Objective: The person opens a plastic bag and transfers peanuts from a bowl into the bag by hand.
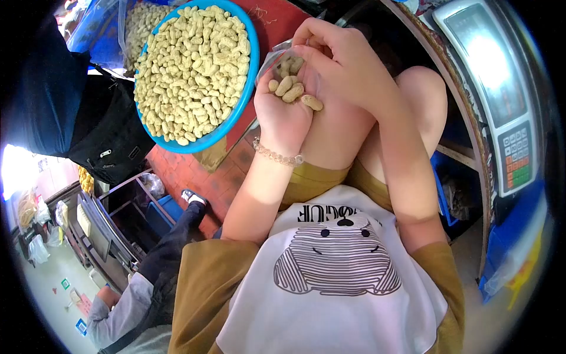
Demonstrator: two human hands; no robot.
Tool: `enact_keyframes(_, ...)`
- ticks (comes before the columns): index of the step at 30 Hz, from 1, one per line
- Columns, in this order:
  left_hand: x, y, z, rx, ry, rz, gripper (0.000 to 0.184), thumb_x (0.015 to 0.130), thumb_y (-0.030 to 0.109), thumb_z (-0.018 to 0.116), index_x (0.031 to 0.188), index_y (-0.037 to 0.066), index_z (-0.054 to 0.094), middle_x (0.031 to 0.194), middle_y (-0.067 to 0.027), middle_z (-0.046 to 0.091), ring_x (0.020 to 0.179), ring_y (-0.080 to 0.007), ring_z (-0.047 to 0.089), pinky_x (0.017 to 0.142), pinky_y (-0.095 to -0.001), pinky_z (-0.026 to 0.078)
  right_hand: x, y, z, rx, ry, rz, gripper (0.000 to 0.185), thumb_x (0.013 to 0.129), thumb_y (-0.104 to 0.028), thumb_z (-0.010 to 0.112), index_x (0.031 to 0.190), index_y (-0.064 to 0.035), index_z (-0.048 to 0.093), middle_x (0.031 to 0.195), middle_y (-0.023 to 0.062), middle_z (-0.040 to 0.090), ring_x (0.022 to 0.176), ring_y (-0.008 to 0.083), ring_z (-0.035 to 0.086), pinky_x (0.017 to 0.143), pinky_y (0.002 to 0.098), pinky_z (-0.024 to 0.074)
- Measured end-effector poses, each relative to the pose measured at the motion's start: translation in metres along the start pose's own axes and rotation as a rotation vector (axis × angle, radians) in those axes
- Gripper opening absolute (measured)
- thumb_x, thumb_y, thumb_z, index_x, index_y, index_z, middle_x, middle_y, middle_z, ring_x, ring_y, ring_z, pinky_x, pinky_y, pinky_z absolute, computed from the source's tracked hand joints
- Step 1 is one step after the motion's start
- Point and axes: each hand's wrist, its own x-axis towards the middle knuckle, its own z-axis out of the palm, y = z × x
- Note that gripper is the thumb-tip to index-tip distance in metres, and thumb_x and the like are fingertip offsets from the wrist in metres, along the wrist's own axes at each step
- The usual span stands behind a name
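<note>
My left hand, a beaded bracelet at its wrist, is cupped palm up around several unshelled peanuts. A small clear plastic bag lies against its fingers, with more peanuts showing through the film. From the right, my right hand bends over the bag, thumb and fingers pinched together at its edge; the fingertips are partly hidden. Just left of my hands stands a round blue basin heaped with peanuts.
A digital scale with a keypad stands at the right. Behind the basin is a clear bag of peanuts. A black bag hangs at the left. Another person's sleeve and shoe show at lower left, above red floor tiles.
</note>
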Motion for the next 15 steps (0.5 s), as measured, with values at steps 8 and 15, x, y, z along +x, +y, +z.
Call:
enact_keyframes(8,-0.007,-0.012,0.024,0.081,0.257,0.164,0.044,0.099,0.027,0.043,0.134,0.0,0.042,0.141,-0.0169,0.043,0.133,-0.03,0.04,0.113,-0.0433,0.034,0.003,0.007,0.002,-0.054,-0.003,-0.003,0.016,0.089,-0.018,0.062,0.092,-0.0031,0.062,0.07,0.0167,0.064,0.066,0.0336,0.064,0.059,0.0399,0.0478)
enact_keyframes(15,-0.014,-0.008,0.018,0.088,0.167,0.133,0.044,0.097,0.019,0.046,0.137,0.0,0.04,0.145,-0.0179,0.034,0.137,-0.0283,0.032,0.119,-0.0416,0.025,0.003,0.005,0.0,-0.082,0.002,0.034,0.017,0.089,-0.02,0.061,0.093,-0.0043,0.062,0.073,0.0167,0.065,0.069,0.0355,0.064,0.061,0.0421,0.0488)
